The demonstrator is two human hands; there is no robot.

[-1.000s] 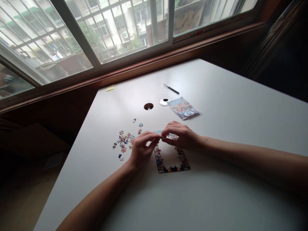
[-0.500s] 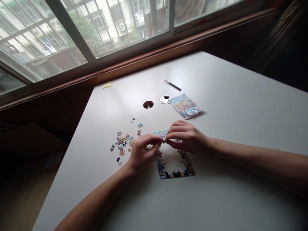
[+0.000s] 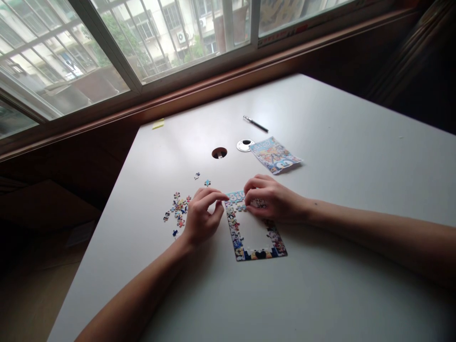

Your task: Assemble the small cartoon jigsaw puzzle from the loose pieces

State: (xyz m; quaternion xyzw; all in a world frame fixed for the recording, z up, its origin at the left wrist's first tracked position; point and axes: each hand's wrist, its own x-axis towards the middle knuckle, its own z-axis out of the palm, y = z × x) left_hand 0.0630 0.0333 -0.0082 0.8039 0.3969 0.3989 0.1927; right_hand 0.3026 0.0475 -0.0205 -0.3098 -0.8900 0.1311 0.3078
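Note:
A jigsaw puzzle (image 3: 235, 232) lies on the white table, its border joined and its middle showing bare table. My right hand (image 3: 274, 197) rests over the puzzle's upper right part, fingertips pinched on a small puzzle piece (image 3: 241, 207) near the top inner edge. The fingers partly cover that piece. Just off the upper left edge is my left hand (image 3: 204, 213), its thumb and index finger a little apart with nothing visible between them. Loose puzzle pieces (image 3: 178, 206) are scattered left of my left hand, some of them hidden by it.
Beyond the puzzle lies a crumpled picture sheet (image 3: 276, 154), partly over a round metal cover (image 3: 244, 145). A cable hole (image 3: 219, 153) opens in the table. A pen (image 3: 255, 124) sits farther back, and yellow tape (image 3: 158, 124) marks the far left corner.
My left hand has drawn back to the left from the small piece, and its fingers have parted. My right hand stays over the upper puzzle, its fingers now more curled.

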